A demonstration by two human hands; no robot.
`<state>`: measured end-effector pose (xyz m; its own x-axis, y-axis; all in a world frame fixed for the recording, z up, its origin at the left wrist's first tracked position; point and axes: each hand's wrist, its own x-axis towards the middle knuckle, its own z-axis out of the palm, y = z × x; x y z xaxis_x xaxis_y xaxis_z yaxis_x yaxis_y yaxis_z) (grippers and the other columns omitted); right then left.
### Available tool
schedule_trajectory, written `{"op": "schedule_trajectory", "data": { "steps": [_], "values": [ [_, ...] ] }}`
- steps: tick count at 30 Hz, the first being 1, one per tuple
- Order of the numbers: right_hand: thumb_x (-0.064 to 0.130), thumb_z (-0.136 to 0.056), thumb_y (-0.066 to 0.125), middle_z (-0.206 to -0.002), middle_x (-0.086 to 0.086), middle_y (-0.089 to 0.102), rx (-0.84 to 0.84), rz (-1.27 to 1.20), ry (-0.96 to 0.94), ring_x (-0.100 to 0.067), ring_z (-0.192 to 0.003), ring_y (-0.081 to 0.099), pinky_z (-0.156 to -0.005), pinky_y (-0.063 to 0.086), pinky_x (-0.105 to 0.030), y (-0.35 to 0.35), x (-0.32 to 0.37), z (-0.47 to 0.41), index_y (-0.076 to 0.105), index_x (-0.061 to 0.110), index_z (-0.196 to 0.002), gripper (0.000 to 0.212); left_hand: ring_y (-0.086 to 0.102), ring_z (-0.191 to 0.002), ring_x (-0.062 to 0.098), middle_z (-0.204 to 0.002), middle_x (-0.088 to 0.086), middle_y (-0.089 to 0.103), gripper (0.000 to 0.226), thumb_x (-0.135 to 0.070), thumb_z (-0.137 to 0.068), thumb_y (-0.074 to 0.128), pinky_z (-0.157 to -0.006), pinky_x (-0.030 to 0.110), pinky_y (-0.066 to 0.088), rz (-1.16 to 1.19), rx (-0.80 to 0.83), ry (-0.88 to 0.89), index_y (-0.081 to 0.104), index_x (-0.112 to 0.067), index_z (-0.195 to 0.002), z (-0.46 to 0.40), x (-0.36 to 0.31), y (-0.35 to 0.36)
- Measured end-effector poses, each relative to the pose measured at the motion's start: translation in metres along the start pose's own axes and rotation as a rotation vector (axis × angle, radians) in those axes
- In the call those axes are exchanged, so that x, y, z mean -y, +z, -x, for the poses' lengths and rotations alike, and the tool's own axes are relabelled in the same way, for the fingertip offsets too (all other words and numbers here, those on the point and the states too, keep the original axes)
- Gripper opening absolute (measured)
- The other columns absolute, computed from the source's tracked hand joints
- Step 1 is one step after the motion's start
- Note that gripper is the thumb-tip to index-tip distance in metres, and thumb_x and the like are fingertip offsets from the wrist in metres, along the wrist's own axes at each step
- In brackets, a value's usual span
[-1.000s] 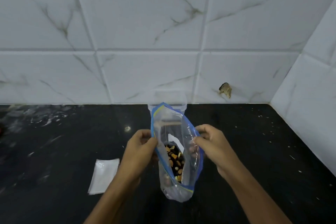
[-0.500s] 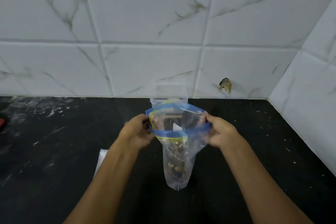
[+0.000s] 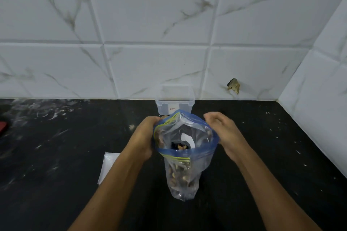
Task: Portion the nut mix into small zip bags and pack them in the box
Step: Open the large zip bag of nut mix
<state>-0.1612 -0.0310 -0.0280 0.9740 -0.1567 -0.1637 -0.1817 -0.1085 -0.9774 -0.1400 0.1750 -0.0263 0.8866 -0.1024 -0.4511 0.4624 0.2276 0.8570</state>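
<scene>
A large clear zip bag (image 3: pixel 187 170) with a blue and yellow zip strip stands upright on the black counter (image 3: pixel 65 155). Its mouth is spread wide and the front rim is folded outward. Nut mix (image 3: pixel 178 174) fills its lower part. My left hand (image 3: pixel 144 137) grips the bag's left rim. My right hand (image 3: pixel 223 133) is at the right rim with its fingers curled; whether it holds the rim is hidden. A clear plastic box (image 3: pixel 174 105) stands open behind the bag, against the wall. A flat small zip bag (image 3: pixel 108 167) lies left of my left forearm.
White marble tiles form the back wall and the right side wall (image 3: pixel 319 118), meeting in a corner. A red object (image 3: pixel 2 127) shows at the left edge. White specks and smears dot the counter.
The bag's mouth has been pulled from a narrow slit into a wide ring and its rim folded outward. My right hand's fingers have lifted higher on the right rim.
</scene>
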Motion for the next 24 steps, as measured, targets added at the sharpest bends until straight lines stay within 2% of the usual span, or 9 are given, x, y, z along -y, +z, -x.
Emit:
{"op": "schedule_trajectory", "data": {
  "steps": [5,8,11,14,16,18,20,22,24],
  "values": [
    [0.015,-0.088,0.067,-0.089,0.001,0.071,0.047,0.511,-0.083,-0.011,-0.084,0.066,-0.071,0.048,-0.024,0.012,0.003,-0.014,0.07,0.019,-0.094,0.008,0.058,-0.09,0.014,-0.099,-0.008,0.059,0.022,-0.039,-0.095,0.059,-0.07,0.027,0.046,-0.912,-0.239,0.419,0.062,-0.023,-0.108,-0.014,0.004,0.005],
    [0.006,-0.09,0.062,-0.088,-0.003,0.068,0.019,0.396,0.004,-0.011,-0.078,0.064,-0.063,0.046,-0.022,0.018,-0.002,-0.019,0.066,0.016,-0.095,0.011,0.06,-0.079,0.02,-0.083,0.0,0.063,0.021,-0.034,-0.097,0.055,-0.068,0.03,0.047,-1.032,-0.316,0.415,0.068,-0.02,-0.089,-0.025,0.004,0.006],
    [0.001,-0.095,0.052,-0.076,-0.007,0.059,-0.012,-0.09,0.175,-0.01,-0.06,0.053,-0.054,0.047,-0.019,0.017,-0.002,-0.024,0.062,0.007,-0.1,0.013,0.051,-0.046,0.013,-0.055,0.003,0.054,0.032,-0.023,-0.099,0.053,-0.048,0.022,0.039,-0.774,-0.266,0.243,0.072,-0.005,-0.08,-0.03,-0.003,0.005],
    [0.002,-0.086,0.061,-0.075,-0.009,0.056,-0.033,-0.803,0.531,-0.019,-0.074,0.058,-0.078,0.056,-0.031,0.004,-0.003,-0.033,0.063,0.004,-0.089,0.004,0.035,-0.025,0.006,-0.039,-0.002,0.042,0.041,-0.021,-0.101,0.052,-0.032,0.013,0.031,-0.069,-0.067,-0.125,0.059,-0.005,-0.064,-0.033,-0.013,-0.004],
    [-0.001,-0.072,0.073,-0.065,-0.01,0.055,0.008,-1.01,0.606,-0.016,-0.057,0.059,-0.06,0.057,-0.028,0.002,-0.007,-0.036,0.062,-0.001,-0.075,0.011,0.03,-0.025,0.003,-0.039,-0.005,0.034,0.04,-0.021,-0.1,0.051,-0.032,0.009,0.025,0.322,0.077,-0.313,0.056,-0.007,-0.064,-0.046,-0.011,-0.016],
    [0.002,-0.08,0.069,-0.063,-0.01,0.052,0.025,-1.04,0.584,-0.014,-0.053,0.055,-0.06,0.056,-0.029,0.005,-0.012,-0.041,0.065,-0.005,-0.069,0.014,0.036,-0.032,0.003,-0.044,-0.004,0.04,0.021,-0.012,-0.089,0.068,-0.042,0.005,0.025,0.411,0.16,-0.366,0.059,-0.007,-0.07,-0.057,-0.006,-0.022],
    [0.011,-0.095,0.054,-0.076,-0.012,0.054,0.007,-0.97,0.525,-0.019,-0.069,0.056,-0.083,0.052,-0.037,0.007,-0.015,-0.041,0.071,-0.002,-0.076,0.028,0.047,-0.036,0.007,-0.049,0.0,0.052,0.018,-0.007,-0.079,0.078,-0.045,0.007,0.033,0.387,0.167,-0.312,0.061,-0.007,-0.075,-0.057,-0.003,-0.021],
    [0.018,-0.099,0.052,-0.088,-0.012,0.061,-0.088,-0.706,0.42,-0.023,-0.08,0.061,-0.082,0.054,-0.044,0.007,-0.015,-0.034,0.067,0.008,-0.1,0.018,0.056,-0.039,0.014,-0.054,0.006,0.061,0.026,-0.025,-0.099,0.055,-0.039,0.019,0.046,0.326,0.094,-0.226,0.062,-0.004,-0.085,-0.051,-0.002,-0.016],
    [0.032,-0.1,0.049,-0.093,-0.006,0.064,-0.108,-0.304,0.311,-0.018,-0.08,0.062,-0.072,0.053,-0.037,0.007,-0.016,-0.022,0.061,0.015,-0.109,0.023,0.062,-0.059,0.018,-0.074,0.01,0.063,0.034,-0.039,-0.103,0.043,-0.054,0.028,0.052,0.112,0.019,-0.132,0.057,-0.009,-0.095,-0.038,0.002,-0.013]
  ]
}}
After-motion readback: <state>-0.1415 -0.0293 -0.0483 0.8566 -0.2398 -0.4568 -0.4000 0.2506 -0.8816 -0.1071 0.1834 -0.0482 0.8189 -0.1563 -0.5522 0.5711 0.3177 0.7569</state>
